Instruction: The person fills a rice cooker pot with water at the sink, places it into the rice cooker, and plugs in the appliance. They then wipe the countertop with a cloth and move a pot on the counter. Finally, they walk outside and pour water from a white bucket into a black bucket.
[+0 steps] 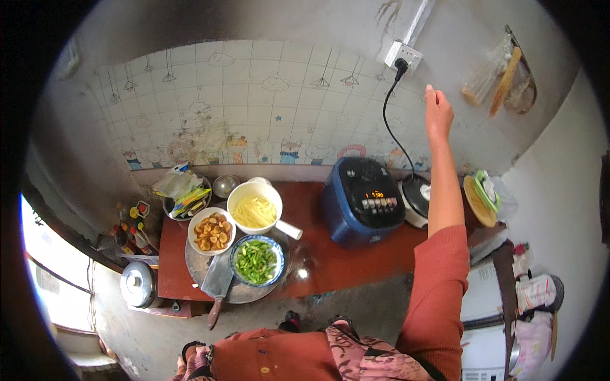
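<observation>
My right hand (439,110) is raised at the wall, right of the socket (403,56), its fingers curled with nothing visible in them. A black plug sits in the socket. Below stands a blue rice cooker (364,200) with a lit display. To its left are a white pot of pale cut strips (255,212), a bowl of brown sliced food (212,232) and a blue-rimmed bowl of chopped green peppers (256,261). A cleaver (218,281) lies beside the bowls on a round board. Skin at the bottom left may be my left hand; its shape is unclear.
A small metal bowl (225,186) and a basin of packets (183,195) stand at the table's back left. A black-and-white appliance (415,202) is right of the cooker. A lidded metal pot (138,284) stands further left. Bags and a brush (506,81) hang on the wall.
</observation>
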{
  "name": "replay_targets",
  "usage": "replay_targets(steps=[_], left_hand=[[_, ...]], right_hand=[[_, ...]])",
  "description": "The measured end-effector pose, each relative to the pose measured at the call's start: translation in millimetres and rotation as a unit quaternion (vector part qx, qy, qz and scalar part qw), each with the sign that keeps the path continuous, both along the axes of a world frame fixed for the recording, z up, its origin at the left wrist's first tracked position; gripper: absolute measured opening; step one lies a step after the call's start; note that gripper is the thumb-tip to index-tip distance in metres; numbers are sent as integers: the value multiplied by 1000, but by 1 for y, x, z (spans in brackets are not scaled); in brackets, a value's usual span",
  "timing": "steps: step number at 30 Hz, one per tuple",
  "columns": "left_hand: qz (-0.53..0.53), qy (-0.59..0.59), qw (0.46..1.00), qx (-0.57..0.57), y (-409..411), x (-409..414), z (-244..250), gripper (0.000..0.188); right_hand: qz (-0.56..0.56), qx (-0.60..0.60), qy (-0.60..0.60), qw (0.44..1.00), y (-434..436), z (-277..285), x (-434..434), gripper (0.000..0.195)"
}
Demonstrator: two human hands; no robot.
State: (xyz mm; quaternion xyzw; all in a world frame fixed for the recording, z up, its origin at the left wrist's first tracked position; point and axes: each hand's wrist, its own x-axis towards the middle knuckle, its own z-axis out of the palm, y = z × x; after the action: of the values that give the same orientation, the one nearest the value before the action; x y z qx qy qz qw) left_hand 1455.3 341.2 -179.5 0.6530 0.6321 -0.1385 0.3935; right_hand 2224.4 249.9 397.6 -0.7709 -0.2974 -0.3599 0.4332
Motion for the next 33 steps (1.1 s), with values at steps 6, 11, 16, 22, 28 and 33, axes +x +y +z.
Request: replay_targets(steps=[6,11,16,22,28,33], left_hand=[[124,-5,992,-25,-77,42,3,48],[207,-12,978,-17,-134,55,11,51],[225,-2,974,0,-185,52,16,53],[263,75,961,39,-214,-10,37,55],[393,43,918,-36,-205,-40,48,44],[494,9,869,9,-255,-117,30,38]], right_hand=[[-39,-32,-24,998,50,33,152,54],[-48,-29,1,998,95,34,203,60],[-116,-312,-176,927,105,37,273,36],[210,151,49,965,101,12,130,50],[436,193,-25,878,83,-54,-229,34],[623,41,-87,776,118,-143,-448,26]])
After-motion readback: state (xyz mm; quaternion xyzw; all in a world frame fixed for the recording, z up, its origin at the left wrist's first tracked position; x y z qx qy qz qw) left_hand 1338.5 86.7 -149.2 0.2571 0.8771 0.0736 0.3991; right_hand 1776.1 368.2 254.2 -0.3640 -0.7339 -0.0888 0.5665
